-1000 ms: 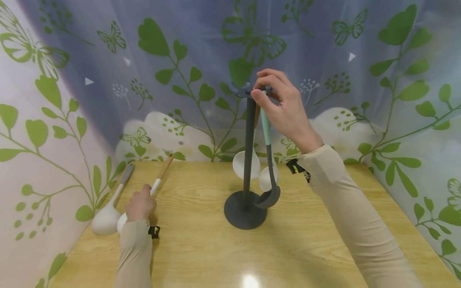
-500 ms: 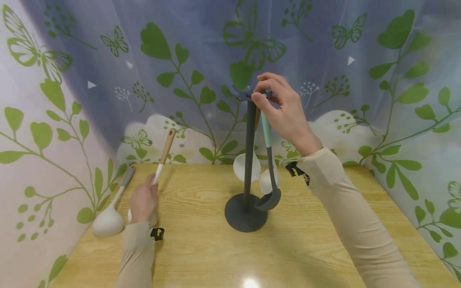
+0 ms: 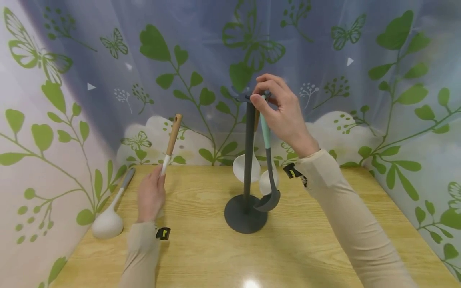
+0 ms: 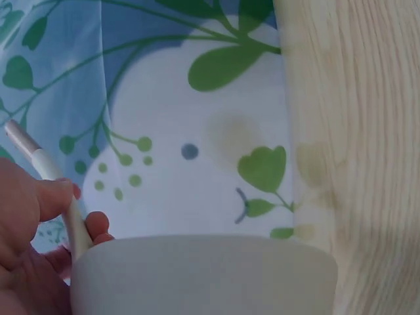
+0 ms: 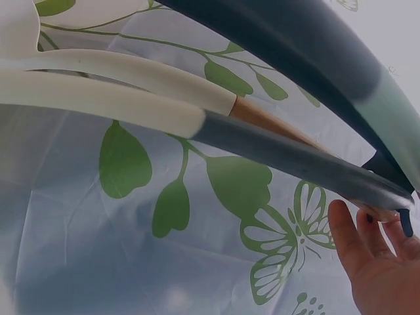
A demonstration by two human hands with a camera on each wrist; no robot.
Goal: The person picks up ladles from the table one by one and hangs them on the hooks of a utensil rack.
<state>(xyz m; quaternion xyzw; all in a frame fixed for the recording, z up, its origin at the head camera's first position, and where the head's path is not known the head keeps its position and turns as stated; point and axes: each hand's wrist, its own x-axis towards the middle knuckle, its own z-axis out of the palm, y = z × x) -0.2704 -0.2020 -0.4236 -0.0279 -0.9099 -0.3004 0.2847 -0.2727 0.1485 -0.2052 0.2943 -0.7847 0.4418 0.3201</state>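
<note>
My left hand (image 3: pixel 151 196) grips a white ladle with a wooden handle end (image 3: pixel 174 134), which points up and away. Its white bowl (image 4: pixel 203 279) fills the bottom of the left wrist view; in the head view the hand covers it. At the top of a dark utensil stand (image 3: pixel 248 152), my right hand (image 3: pixel 282 112) holds the hook ring, thumb on the near side and fingers curved over it. Just under that hand hangs a dark ladle with a mint-green handle (image 3: pixel 265 132). Behind it hang white-headed utensils, one with a grey handle (image 5: pixel 295 157), another with a brown handle (image 5: pixel 275 121).
Another white ladle with a grey handle (image 3: pixel 108 225) lies on the wooden table (image 3: pixel 201 256) at the left, beside the patterned curtain (image 3: pixel 201 48). The stand's round base (image 3: pixel 246 224) rests near the middle of the table.
My left hand has lifted the wooden-handled ladle off the table and moved it slightly right, its handle end rising. The right hand has stayed at the stand's top.
</note>
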